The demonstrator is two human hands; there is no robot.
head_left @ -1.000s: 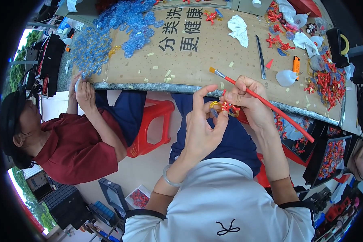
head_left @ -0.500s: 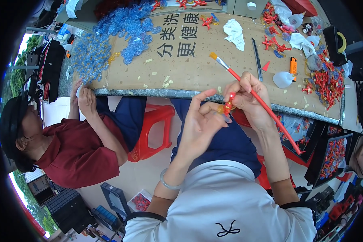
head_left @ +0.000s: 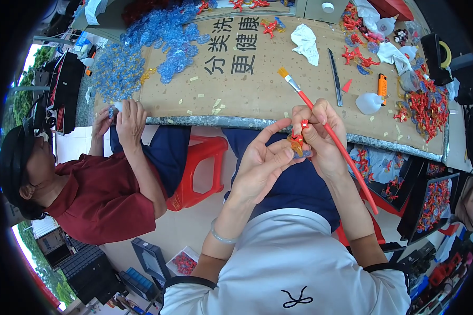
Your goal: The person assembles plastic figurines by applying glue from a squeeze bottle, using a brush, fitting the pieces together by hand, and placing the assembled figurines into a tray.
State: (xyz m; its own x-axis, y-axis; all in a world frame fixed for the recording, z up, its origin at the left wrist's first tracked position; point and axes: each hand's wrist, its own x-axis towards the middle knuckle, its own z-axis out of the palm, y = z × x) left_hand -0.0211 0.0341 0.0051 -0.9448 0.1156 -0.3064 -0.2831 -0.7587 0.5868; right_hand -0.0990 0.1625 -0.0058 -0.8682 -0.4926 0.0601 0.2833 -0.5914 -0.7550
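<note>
A small red plastic figure (head_left: pixel 297 140) with yellow and clear blue parts at its lower end is held between my two hands above my lap. My left hand (head_left: pixel 255 170) pinches the yellow and blue end between thumb and fingers. The red upper part is gripped by the thumb and fingertips of my right hand (head_left: pixel 327 144). That same hand also keeps a red-handled paintbrush (head_left: pixel 354 167) across its fingers, bristles pointing up and left over the table edge. My fingers partly hide the figure.
The cardboard-covered table (head_left: pixel 205 97) carries a pile of clear blue pieces (head_left: pixel 118 73), a craft knife (head_left: pixel 336 77), a white squeeze bottle (head_left: pixel 369 103), an orange lighter (head_left: pixel 382 86) and many red figures (head_left: pixel 427 113). A co-worker (head_left: pixel 108 197) sits at left. Trays of figures (head_left: pixel 433 205) stand at right.
My left thumb and fingers have closed onto the figure's lower end. The brush has tilted steeper, its handle end swinging left and down. The co-worker's hands have shifted right.
</note>
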